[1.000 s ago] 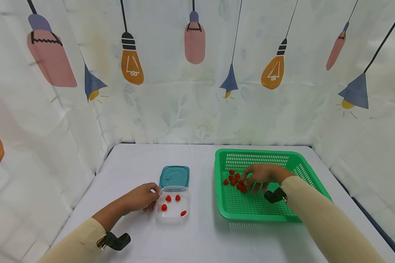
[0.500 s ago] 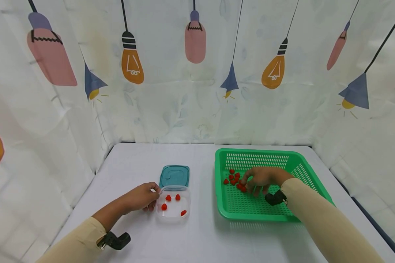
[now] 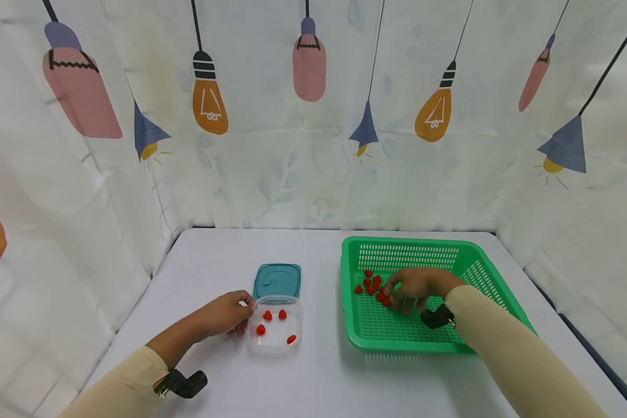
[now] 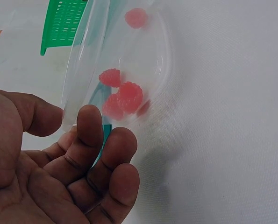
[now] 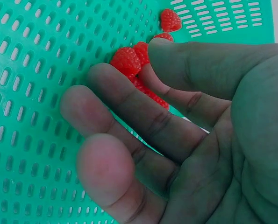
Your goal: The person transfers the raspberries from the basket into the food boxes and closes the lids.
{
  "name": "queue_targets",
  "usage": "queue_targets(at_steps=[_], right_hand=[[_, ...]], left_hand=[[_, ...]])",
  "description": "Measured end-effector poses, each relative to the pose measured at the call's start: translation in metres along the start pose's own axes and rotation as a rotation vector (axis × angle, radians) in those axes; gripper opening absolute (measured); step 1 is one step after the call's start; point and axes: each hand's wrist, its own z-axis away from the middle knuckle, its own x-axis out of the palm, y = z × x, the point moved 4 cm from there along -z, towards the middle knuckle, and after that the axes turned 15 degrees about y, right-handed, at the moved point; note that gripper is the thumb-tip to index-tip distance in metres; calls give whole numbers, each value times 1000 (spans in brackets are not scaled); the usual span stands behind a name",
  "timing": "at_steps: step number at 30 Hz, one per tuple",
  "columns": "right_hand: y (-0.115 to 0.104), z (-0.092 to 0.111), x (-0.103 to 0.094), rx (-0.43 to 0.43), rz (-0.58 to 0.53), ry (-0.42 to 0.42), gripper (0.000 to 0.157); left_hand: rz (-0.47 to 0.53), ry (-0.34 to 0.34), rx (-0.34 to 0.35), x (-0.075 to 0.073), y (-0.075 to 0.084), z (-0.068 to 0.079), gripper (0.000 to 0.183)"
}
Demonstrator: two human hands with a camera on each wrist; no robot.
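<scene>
My left hand [image 3: 229, 313] pinches the left rim of a clear plastic container [image 3: 273, 342] between thumb and forefinger. Several red raspberries [image 3: 282, 314] lie spread on the container's bottom; the left wrist view shows a raspberry [image 4: 136, 17] apart from the others. To the right, my right hand [image 3: 415, 285] reaches down into a green basket [image 3: 352, 331]. Its thumb and fingers are apart and loosely bent beside a cluster of raspberries [image 5: 126, 60]. No raspberry is plainly gripped there, and the thumb partly hides the cluster in the right wrist view.
A teal lid [image 3: 277, 280] lies flat just behind the container. The table [image 3: 313, 383] wears a white cloth, and a printed curtain [image 3: 292, 174] rises behind it. The basket's slotted walls surround the right hand.
The right hand shifts very slightly at the raspberry cluster, its wrist a little lower than a second ago. The left hand and the container stay still.
</scene>
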Motion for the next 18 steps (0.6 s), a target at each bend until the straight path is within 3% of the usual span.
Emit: queue_targets(at_steps=[12, 18], right_hand=[[0, 1, 1, -12, 36, -3, 17], [-2, 3, 3, -12, 47, -15, 19]], left_hand=[[12, -6, 12, 0, -1, 0, 20], [3, -3, 6, 1, -2, -2, 20]])
